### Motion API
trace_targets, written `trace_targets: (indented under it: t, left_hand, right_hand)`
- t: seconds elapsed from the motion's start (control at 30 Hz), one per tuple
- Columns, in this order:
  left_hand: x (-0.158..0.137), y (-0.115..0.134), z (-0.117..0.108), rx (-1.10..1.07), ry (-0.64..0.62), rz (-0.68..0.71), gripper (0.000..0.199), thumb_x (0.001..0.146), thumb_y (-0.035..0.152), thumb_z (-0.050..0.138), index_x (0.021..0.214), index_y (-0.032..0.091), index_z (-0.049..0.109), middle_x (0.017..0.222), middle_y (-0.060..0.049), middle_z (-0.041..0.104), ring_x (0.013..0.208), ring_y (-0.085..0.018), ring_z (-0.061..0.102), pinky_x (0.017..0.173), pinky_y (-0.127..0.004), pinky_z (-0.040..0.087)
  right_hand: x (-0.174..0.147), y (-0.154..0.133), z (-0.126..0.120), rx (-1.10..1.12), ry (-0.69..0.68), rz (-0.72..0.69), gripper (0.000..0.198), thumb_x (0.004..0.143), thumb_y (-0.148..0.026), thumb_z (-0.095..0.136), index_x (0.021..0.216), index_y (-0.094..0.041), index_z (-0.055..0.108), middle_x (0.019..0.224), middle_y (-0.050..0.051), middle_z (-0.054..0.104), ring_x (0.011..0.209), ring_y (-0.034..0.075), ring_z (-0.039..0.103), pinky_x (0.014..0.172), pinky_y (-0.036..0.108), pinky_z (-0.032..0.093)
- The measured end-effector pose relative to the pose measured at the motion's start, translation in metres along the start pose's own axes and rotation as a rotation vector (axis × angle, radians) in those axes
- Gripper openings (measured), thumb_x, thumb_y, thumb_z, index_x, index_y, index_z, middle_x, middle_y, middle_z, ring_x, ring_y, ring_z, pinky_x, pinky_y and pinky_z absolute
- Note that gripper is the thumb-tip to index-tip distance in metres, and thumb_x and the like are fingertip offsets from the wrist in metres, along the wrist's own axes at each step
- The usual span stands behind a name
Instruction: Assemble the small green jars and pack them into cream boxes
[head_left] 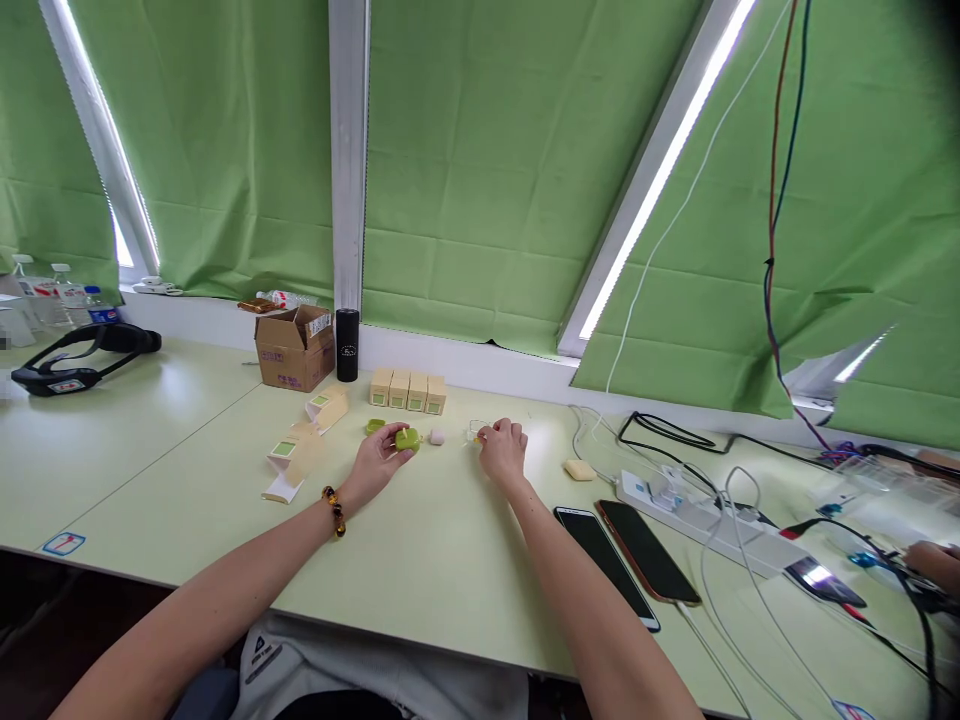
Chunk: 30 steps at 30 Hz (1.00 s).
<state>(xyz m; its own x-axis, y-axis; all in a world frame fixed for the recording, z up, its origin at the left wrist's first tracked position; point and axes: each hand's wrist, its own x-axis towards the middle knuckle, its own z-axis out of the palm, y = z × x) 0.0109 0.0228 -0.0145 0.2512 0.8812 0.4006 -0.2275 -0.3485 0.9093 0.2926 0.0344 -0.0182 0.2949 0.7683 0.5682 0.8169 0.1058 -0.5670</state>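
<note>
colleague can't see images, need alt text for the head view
A person's left hand holds a small green object over a pale table, the right hand at a small clear item. Beyond stand four boxes in a row, a cardboard box and a black bottle; two phones lie at right.

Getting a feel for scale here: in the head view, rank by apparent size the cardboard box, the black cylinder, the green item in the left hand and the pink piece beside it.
1. Cardboard box
2. Black cylinder
3. Green item in the left hand
4. Pink piece
</note>
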Motion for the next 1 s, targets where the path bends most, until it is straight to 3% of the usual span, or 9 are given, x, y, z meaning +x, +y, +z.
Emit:
trace_targets:
  t: [0.1, 0.3, 0.33, 0.43, 0.53, 0.67, 0.77, 0.9, 1.0]
  left_hand:
    - [0.002, 0.0, 0.0, -0.019, 0.022, 0.003, 0.056, 0.075, 0.035, 0.084, 0.122, 0.015, 0.061, 0.121, -0.013, 0.068, 0.111, -0.024, 0.066, 0.102, -0.044, 0.052]
    - [0.004, 0.001, -0.001, -0.118, 0.1, 0.019, 0.054, 0.075, 0.036, 0.083, 0.12, 0.016, 0.062, 0.123, -0.013, 0.067, 0.111, -0.023, 0.065, 0.1, -0.042, 0.052]
    - [0.004, 0.002, -0.001, -0.131, 0.114, 0.017, 0.053, 0.075, 0.037, 0.083, 0.12, 0.016, 0.062, 0.124, -0.013, 0.067, 0.111, -0.023, 0.065, 0.101, -0.042, 0.052]
    - [0.005, 0.003, -0.001, -0.151, 0.141, 0.014, 0.052, 0.077, 0.039, 0.083, 0.119, 0.015, 0.064, 0.122, -0.013, 0.067, 0.109, -0.024, 0.066, 0.102, -0.042, 0.05]
    - [0.005, 0.005, -0.001, -0.157, 0.145, 0.015, 0.053, 0.077, 0.041, 0.083, 0.118, 0.014, 0.065, 0.12, -0.013, 0.068, 0.109, -0.025, 0.067, 0.104, -0.043, 0.048]
    - [0.003, 0.009, 0.002, -0.162, 0.13, 0.003, 0.051, 0.077, 0.042, 0.083, 0.117, 0.016, 0.065, 0.117, -0.011, 0.069, 0.106, -0.025, 0.069, 0.102, -0.043, 0.048]
    - [0.001, 0.011, 0.003, -0.162, 0.119, 0.008, 0.05, 0.078, 0.043, 0.082, 0.117, 0.016, 0.066, 0.117, -0.011, 0.069, 0.105, -0.025, 0.069, 0.102, -0.042, 0.048]
    - [0.0, 0.013, 0.001, -0.183, 0.112, 0.001, 0.051, 0.08, 0.044, 0.081, 0.119, 0.015, 0.065, 0.118, -0.011, 0.069, 0.107, -0.025, 0.069, 0.103, -0.042, 0.048]
    - [0.001, 0.012, 0.0, -0.206, 0.098, 0.001, 0.052, 0.079, 0.044, 0.081, 0.119, 0.015, 0.065, 0.118, -0.011, 0.07, 0.106, -0.025, 0.07, 0.103, -0.042, 0.047]
  right_hand:
    - [-0.002, -0.011, 0.001, 0.12, -0.006, 0.061, 0.017, 0.084, -0.026, 0.064, 0.073, -0.021, 0.077, 0.099, 0.014, 0.06, 0.105, 0.031, 0.049, 0.093, 0.047, 0.04]
    - [-0.025, -0.054, -0.001, 0.511, -0.167, 0.119, 0.029, 0.089, -0.048, 0.057, 0.095, -0.023, 0.071, 0.098, 0.007, 0.071, 0.088, 0.023, 0.065, 0.077, 0.04, 0.055]
    - [-0.032, -0.062, -0.004, 0.621, -0.21, 0.119, 0.029, 0.09, -0.049, 0.057, 0.097, -0.024, 0.068, 0.101, 0.006, 0.072, 0.089, 0.022, 0.068, 0.076, 0.038, 0.056]
    - [-0.05, -0.081, -0.014, 1.39, -0.529, 0.244, 0.024, 0.085, -0.041, 0.07, 0.101, -0.026, 0.062, 0.115, 0.008, 0.073, 0.102, 0.026, 0.072, 0.084, 0.042, 0.057]
    - [-0.059, -0.089, -0.023, 1.677, -0.662, 0.34, 0.023, 0.082, -0.027, 0.068, 0.104, -0.024, 0.062, 0.111, 0.01, 0.075, 0.1, 0.025, 0.073, 0.083, 0.04, 0.057]
    - [-0.059, -0.089, -0.025, 1.774, -0.649, 0.426, 0.013, 0.081, -0.021, 0.062, 0.093, -0.024, 0.061, 0.094, 0.007, 0.077, 0.085, 0.021, 0.073, 0.076, 0.037, 0.058]
    - [-0.059, -0.088, -0.025, 1.763, -0.637, 0.447, 0.012, 0.083, -0.026, 0.063, 0.095, -0.025, 0.06, 0.093, 0.005, 0.076, 0.083, 0.02, 0.073, 0.073, 0.035, 0.058]
    - [-0.061, -0.089, -0.023, 1.661, -0.556, 0.416, 0.029, 0.086, -0.04, 0.07, 0.108, -0.026, 0.058, 0.104, 0.005, 0.074, 0.089, 0.023, 0.074, 0.077, 0.039, 0.059]
    - [-0.065, -0.09, -0.016, 1.476, -0.393, 0.32, 0.043, 0.08, -0.039, 0.08, 0.114, -0.028, 0.056, 0.109, 0.003, 0.07, 0.093, 0.023, 0.072, 0.073, 0.037, 0.06]
